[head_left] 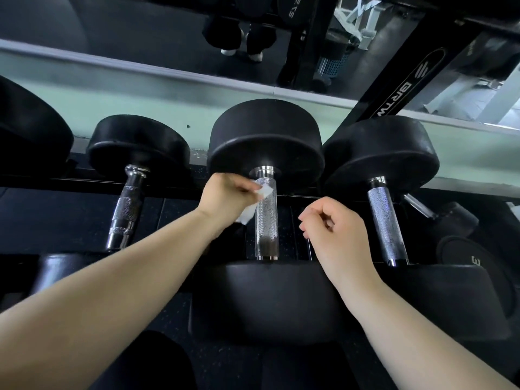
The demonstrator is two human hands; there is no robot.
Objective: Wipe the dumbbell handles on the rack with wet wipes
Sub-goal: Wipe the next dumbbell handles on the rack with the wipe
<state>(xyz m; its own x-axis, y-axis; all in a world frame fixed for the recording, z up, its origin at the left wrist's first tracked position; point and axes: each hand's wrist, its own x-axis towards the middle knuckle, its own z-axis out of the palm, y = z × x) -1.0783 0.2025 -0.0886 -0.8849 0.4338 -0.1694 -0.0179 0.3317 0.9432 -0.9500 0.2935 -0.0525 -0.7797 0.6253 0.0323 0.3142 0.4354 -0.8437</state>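
The left hand (225, 197) pinches a crumpled white wet wipe (264, 192) and presses it against the far end of the knurled chrome handle of the middle black round-headed dumbbell (266, 223), just below the collar where the handle meets the far head. A loose tail of the wipe hangs under the hand, beside the handle. The right hand (332, 229) hovers apart from the left, on the other side of that handle, with its fingers loosely curled and, as far as can be seen, holding nothing and touching nothing.

The step in hand looks like wiping this middle handle, begun at its far end; most of its length, toward the person, lies uncovered. The next move probably calls for wrapping the wipe further round the bar and drawing it toward the near head, keeping pressure on the knurling. Beyond the right hand lies another dumbbell's knurled chrome handle (387, 220), and left of the left hand a contoured chrome handle (125, 209).
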